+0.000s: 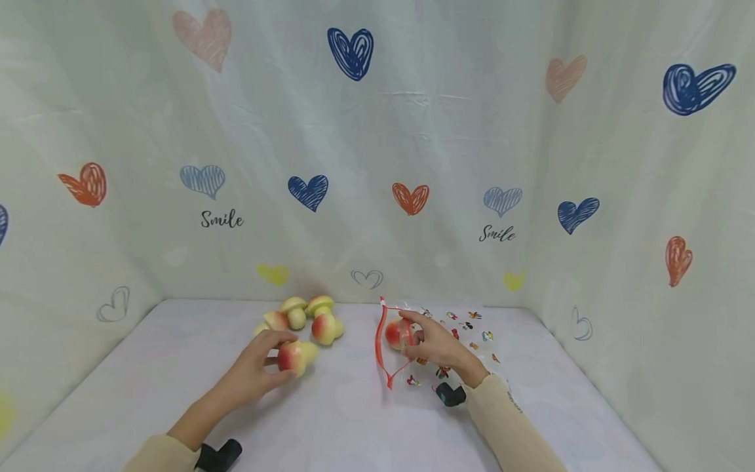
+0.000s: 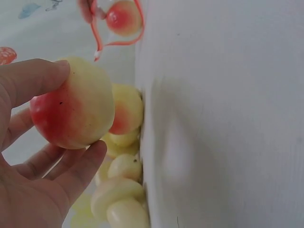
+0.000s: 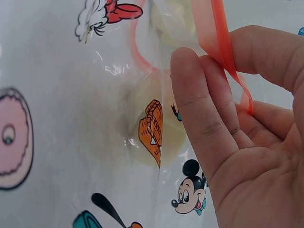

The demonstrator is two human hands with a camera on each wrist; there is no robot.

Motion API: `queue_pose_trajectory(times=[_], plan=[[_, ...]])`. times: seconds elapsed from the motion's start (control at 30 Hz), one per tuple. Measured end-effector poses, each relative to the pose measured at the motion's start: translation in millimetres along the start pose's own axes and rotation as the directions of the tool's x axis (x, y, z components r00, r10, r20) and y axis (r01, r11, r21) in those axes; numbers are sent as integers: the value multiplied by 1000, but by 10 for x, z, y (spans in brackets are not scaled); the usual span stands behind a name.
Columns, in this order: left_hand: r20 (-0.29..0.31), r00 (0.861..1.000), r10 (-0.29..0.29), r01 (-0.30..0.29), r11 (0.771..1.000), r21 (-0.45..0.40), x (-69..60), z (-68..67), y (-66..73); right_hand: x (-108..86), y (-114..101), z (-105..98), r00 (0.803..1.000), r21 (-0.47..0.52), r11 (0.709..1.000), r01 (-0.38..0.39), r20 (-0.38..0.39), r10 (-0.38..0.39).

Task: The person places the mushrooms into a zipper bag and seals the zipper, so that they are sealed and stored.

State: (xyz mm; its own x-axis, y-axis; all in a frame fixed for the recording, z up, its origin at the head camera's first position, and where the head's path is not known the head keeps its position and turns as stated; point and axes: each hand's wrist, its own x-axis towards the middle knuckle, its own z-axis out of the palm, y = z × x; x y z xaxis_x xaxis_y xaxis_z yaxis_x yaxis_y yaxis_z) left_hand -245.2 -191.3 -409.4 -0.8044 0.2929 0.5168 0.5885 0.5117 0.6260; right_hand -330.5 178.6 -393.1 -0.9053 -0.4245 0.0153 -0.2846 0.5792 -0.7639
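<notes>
My left hand (image 1: 253,370) grips a red and yellow mushroom-shaped piece (image 1: 297,357) a little above the table; in the left wrist view, fingertips and thumb wrap round the piece (image 2: 76,104). To the right lies a clear plastic bag with cartoon prints and a red-edged mouth (image 1: 379,341), which faces left. My right hand (image 1: 439,344) pinches the bag's edge; the right wrist view shows the red strip (image 3: 221,38) between thumb and fingers (image 3: 194,99). Another red and yellow piece (image 1: 394,333) sits at the bag's mouth, partly behind the plastic.
Several yellow and red mushroom-shaped pieces (image 1: 324,328) lie grouped near the back of the white table (image 1: 342,419), beyond my left hand. A pale curtain (image 1: 448,255) with printed hearts stands behind and at both sides. Dark devices are strapped at both wrists.
</notes>
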Motion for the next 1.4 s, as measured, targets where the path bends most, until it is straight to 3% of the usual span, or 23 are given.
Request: queue_pose_trajectory(times=[0.2, 0.43, 0.7, 1.2, 1.4], plan=[[15, 1000, 10, -10, 1000, -29, 24, 57, 30, 2, 8, -9, 1000, 8, 1000, -3, 3, 3], [52, 999, -16, 20, 997, -76, 36, 138, 103, -3, 8, -9, 1000, 14, 1000, 14, 9, -14], [96, 995, 29, -19, 995, -96, 115, 274, 146, 18, 25, -22, 1000, 8, 1000, 29, 8, -29], [102, 994, 38, -20, 986, -168, 357, 606, 182, 7, 20, -22, 1000, 7, 1000, 29, 8, -29], [77, 997, 1, 11, 986, -165, 418, 709, 191, 5, 9, -12, 1000, 3, 1000, 18, 6, -18]])
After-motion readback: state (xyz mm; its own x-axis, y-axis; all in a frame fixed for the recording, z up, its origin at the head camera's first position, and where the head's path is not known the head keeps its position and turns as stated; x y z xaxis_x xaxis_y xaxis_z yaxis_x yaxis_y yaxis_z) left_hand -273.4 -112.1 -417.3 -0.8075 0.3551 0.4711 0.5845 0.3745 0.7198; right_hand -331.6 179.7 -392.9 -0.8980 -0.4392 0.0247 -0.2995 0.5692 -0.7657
